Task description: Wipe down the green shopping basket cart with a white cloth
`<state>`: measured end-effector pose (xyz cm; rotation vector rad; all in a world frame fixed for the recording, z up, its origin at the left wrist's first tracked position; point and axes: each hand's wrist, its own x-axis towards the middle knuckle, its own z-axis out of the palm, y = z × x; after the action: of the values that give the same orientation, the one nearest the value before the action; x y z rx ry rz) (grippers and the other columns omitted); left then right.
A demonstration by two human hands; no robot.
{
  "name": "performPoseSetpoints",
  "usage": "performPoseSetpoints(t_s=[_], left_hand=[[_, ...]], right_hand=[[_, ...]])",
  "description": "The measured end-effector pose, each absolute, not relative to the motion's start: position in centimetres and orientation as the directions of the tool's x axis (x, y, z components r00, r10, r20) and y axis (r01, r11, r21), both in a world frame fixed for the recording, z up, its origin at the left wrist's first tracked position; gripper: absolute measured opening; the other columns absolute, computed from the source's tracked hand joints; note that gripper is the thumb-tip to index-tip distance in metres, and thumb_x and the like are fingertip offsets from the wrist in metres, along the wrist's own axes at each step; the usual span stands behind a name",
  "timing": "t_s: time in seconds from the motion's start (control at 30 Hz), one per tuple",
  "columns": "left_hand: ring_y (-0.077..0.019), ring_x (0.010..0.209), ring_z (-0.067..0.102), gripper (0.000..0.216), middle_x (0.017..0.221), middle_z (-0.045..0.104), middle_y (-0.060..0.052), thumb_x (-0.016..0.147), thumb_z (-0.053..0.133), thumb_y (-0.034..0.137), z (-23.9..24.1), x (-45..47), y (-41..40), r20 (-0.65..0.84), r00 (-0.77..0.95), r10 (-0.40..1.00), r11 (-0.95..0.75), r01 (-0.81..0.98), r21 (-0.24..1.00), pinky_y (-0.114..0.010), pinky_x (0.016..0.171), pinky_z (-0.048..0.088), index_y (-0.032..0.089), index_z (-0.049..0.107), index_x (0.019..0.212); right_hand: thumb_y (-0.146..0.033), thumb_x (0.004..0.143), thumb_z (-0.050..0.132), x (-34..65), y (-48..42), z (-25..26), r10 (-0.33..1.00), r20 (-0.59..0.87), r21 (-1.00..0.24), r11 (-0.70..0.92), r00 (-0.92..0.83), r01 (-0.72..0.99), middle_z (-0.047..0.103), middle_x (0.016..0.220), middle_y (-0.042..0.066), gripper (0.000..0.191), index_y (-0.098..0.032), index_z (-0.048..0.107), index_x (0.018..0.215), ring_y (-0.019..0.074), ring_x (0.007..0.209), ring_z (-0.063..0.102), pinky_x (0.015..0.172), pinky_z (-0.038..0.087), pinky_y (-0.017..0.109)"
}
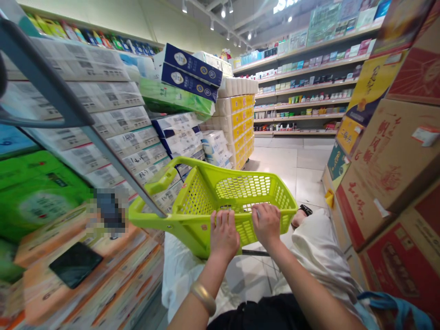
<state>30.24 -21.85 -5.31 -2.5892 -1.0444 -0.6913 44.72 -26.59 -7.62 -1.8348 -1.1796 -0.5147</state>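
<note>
Directly beneath the left grip and the right grip is one lime-green shopping basket; both grips are folded over its near rim, a small gap between them, and its hollow opens just beyond the fingers. Nearer than the left grip, one gold bangle circles the forearm. Two white trouser legs flank the basket. Left of the left grip, one grey bar slants up from the basket; farther left, one dark flat device lies on orange packs. Right of the right grip, well apart, cartons are piled. Beyond the left grip, two navy boxes lie stacked on one green pack. Past both grips rises one stack of yellow-fronted packs; farthest, shelves carry goods too small to count.
</note>
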Motion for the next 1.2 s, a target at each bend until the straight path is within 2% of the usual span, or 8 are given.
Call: performPoseSetpoints(t_s=[0.1,0.17,0.3,0.53,0.7,0.8,1.03,1.2], left_hand=[[-0.0281,0.119,0.043,0.052,0.113,0.056,-0.011,0.073,0.053,0.016,-5.3,29.9,-21.7,0.507,0.638,0.579,-0.71,0.7,-0.071,-0.052,0.113,0.026,0.015,0.047,0.125],[-0.028,0.119,0.044,0.053,0.113,0.056,-0.011,0.073,0.053,0.015,-5.2,29.7,-21.6,0.5,0.648,0.574,-0.717,0.693,-0.075,-0.052,0.112,0.026,0.016,0.047,0.126],[-0.0284,0.119,0.044,0.057,0.114,0.055,-0.011,0.071,0.054,0.015,-5.3,29.6,-21.6,0.503,0.653,0.567,-0.725,0.685,-0.073,-0.051,0.112,0.027,0.018,0.046,0.128],[-0.0286,0.119,0.044,0.054,0.112,0.056,-0.012,0.072,0.056,0.016,-5.5,30.2,-22.0,0.533,0.624,0.571,-0.712,0.7,-0.056,-0.051,0.113,0.025,0.015,0.048,0.125],[-0.0285,0.12,0.043,0.054,0.114,0.056,-0.012,0.072,0.055,0.015,-5.3,30.2,-22.1,0.521,0.622,0.585,-0.707,0.705,-0.047,-0.052,0.113,0.026,0.015,0.047,0.126],[-0.0282,0.12,0.044,0.055,0.115,0.056,-0.011,0.072,0.055,0.015,-5.2,29.9,-22.0,0.512,0.632,0.582,-0.713,0.7,-0.053,-0.052,0.112,0.027,0.017,0.046,0.127],[-0.0282,0.119,0.044,0.054,0.113,0.055,-0.011,0.072,0.055,0.016,-5.4,30.0,-22.0,0.523,0.633,0.57,-0.718,0.694,-0.057,-0.051,0.113,0.026,0.016,0.047,0.126],[-0.0285,0.119,0.044,0.053,0.113,0.055,-0.011,0.073,0.055,0.016,-5.4,30.4,-22.2,0.534,0.615,0.581,-0.702,0.71,-0.055,-0.052,0.113,0.026,0.016,0.048,0.125]], right_hand=[[-0.023,0.092,0.047,42.1,-25.8,-6.8,0.607,0.713,-0.425,-0.022,0.35,0.905,0.065,0.088,0.003,0.017,-0.023,0.065,0.091,0.0183,0.089,0.053,0.089,0.03,0.032],[-0.024,0.093,0.047,42.1,-26.0,-6.7,0.624,0.714,-0.406,-0.001,0.318,0.914,0.065,0.088,0.003,0.018,-0.023,0.065,0.091,0.0176,0.088,0.054,0.088,0.031,0.032],[-0.026,0.093,0.046,46.0,-27.6,-7.8,0.583,0.728,-0.383,-0.088,0.359,0.919,0.066,0.088,0.003,0.02,-0.023,0.066,0.091,0.0184,0.09,0.055,0.088,0.031,0.033],[-0.028,0.093,0.044,48.6,-27.9,-8.7,0.435,0.716,-0.459,-0.297,0.546,0.838,0.065,0.084,0.004,0.023,-0.021,0.065,0.085,0.0208,0.084,0.052,0.087,0.03,0.035],[-0.025,0.092,0.048,43.6,-26.2,-7.1,0.585,0.714,-0.405,-0.105,0.386,0.908,0.065,0.085,0.003,0.017,-0.022,0.065,0.089,0.0189,0.087,0.053,0.088,0.03,0.034],[-0.024,0.092,0.049,43.3,-26.4,-7.0,0.623,0.712,-0.373,-0.056,0.325,0.926,0.064,0.084,0.002,0.016,-0.023,0.065,0.088,0.0176,0.087,0.054,0.086,0.031,0.032],[-0.027,0.094,0.045,48.7,-28.2,-8.8,0.489,0.732,-0.422,-0.222,0.475,0.879,0.066,0.09,0.004,0.021,-0.022,0.065,0.091,0.0204,0.09,0.053,0.089,0.03,0.035],[-0.027,0.093,0.046,46.0,-26.7,-7.9,0.464,0.682,-0.475,-0.308,0.566,0.825,0.064,0.085,0.005,0.021,-0.022,0.065,0.086,0.0222,0.086,0.05,0.088,0.028,0.037]])
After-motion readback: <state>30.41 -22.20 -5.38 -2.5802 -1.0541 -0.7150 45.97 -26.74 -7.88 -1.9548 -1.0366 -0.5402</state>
